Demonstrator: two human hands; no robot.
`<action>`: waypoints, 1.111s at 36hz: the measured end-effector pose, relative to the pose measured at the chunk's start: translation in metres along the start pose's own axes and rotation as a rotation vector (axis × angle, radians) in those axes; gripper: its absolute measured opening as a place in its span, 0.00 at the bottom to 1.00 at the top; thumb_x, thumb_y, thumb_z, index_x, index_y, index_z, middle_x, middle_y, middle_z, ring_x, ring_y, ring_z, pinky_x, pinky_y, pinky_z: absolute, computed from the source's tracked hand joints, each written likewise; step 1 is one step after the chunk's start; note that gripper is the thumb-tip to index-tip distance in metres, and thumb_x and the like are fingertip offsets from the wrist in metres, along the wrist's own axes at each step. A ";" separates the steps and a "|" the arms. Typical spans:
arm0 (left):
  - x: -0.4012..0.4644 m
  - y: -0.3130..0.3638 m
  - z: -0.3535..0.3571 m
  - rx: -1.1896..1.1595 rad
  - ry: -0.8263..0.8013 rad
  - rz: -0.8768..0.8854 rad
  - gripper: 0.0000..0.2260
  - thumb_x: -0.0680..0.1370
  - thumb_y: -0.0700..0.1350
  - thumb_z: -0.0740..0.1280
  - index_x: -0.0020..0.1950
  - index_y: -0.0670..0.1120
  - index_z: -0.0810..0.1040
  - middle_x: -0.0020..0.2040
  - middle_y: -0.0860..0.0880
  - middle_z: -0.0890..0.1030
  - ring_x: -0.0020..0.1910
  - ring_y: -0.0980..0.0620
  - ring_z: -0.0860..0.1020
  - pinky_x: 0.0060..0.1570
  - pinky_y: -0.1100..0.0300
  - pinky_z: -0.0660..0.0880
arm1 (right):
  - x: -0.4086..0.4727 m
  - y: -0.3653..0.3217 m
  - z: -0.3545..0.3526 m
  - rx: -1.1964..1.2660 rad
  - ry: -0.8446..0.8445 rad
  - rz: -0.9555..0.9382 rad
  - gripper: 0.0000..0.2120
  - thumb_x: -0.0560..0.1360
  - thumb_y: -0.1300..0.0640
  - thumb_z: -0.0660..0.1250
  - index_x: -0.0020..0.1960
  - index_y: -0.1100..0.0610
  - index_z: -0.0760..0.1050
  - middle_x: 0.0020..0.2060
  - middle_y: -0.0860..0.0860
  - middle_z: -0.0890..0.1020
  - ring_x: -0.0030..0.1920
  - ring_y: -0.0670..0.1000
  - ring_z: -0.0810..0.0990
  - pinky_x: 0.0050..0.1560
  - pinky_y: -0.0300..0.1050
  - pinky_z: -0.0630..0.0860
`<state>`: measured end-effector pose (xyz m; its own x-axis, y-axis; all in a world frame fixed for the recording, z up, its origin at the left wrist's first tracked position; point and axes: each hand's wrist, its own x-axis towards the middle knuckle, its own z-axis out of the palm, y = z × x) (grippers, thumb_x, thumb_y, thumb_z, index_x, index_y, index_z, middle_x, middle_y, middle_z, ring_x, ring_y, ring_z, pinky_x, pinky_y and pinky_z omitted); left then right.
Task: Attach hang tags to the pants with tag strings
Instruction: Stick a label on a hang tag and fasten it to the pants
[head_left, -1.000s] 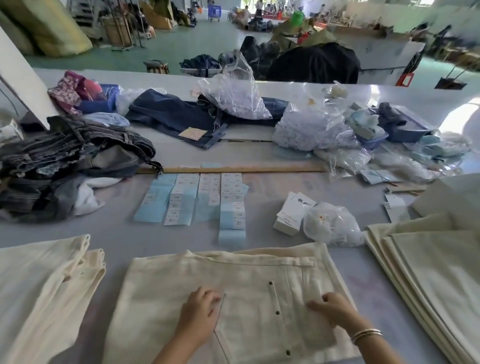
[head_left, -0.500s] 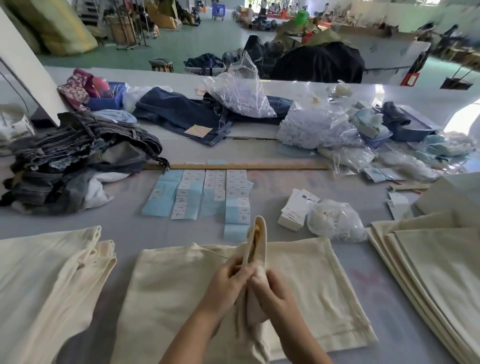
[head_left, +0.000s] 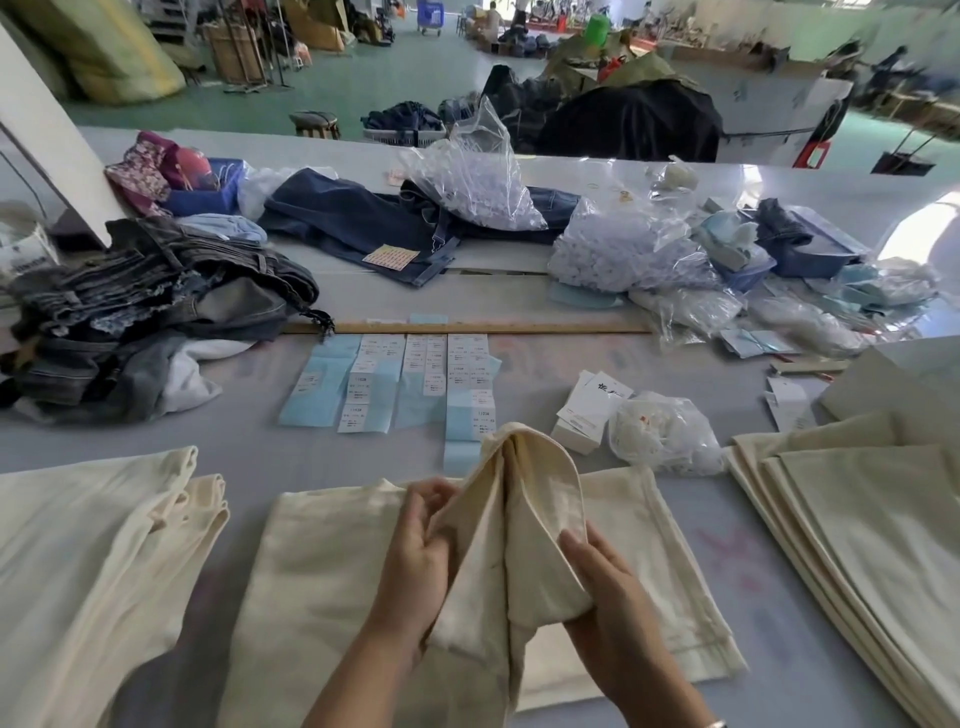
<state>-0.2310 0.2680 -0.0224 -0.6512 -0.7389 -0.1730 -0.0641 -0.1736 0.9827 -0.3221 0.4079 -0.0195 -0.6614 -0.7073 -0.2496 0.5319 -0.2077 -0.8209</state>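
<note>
Pants bunched between left hand, right hand; fingertips hidden.

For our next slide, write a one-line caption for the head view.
Both hands, left and right, lift a fold of cream pants off the table, hang tags waiting beyond.

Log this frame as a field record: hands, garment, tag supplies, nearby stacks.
left hand: grips the raised fold of the cream pants from its left side
right hand: grips the same fold from its right side
cream pants: lying on the grey table, middle part bunched upward between both hands
hang tags: white stack on the table, beyond the pants, untouched
bag of tag strings: clear bag right of the tags
sticker sheets: blue-backed rows beyond the pants
cream stacks: one at left, one at right
tag attached: none visible
</note>
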 end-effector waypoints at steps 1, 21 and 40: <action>-0.002 0.001 0.002 -0.005 -0.038 -0.022 0.16 0.78 0.31 0.59 0.47 0.51 0.77 0.45 0.49 0.83 0.47 0.46 0.79 0.50 0.52 0.73 | -0.001 -0.001 0.004 -0.044 0.004 -0.026 0.10 0.71 0.57 0.66 0.49 0.58 0.82 0.44 0.58 0.83 0.42 0.52 0.81 0.39 0.42 0.78; -0.007 -0.005 0.006 -0.088 0.079 -0.047 0.12 0.72 0.31 0.67 0.50 0.46 0.74 0.43 0.47 0.79 0.41 0.55 0.79 0.47 0.57 0.74 | -0.007 0.000 0.017 0.122 0.300 -0.072 0.12 0.77 0.65 0.58 0.44 0.51 0.76 0.34 0.53 0.79 0.31 0.46 0.77 0.28 0.38 0.74; -0.018 0.008 0.011 0.346 0.003 0.489 0.20 0.71 0.29 0.70 0.50 0.53 0.71 0.47 0.57 0.78 0.46 0.60 0.77 0.47 0.68 0.74 | -0.007 -0.035 0.019 -1.393 0.049 -0.096 0.18 0.67 0.32 0.65 0.29 0.45 0.75 0.33 0.46 0.79 0.36 0.41 0.76 0.34 0.35 0.67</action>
<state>-0.2284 0.2874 -0.0104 -0.6653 -0.6816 0.3048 -0.0003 0.4085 0.9128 -0.3262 0.4078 0.0211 -0.6976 -0.6990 -0.1574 -0.4541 0.6012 -0.6576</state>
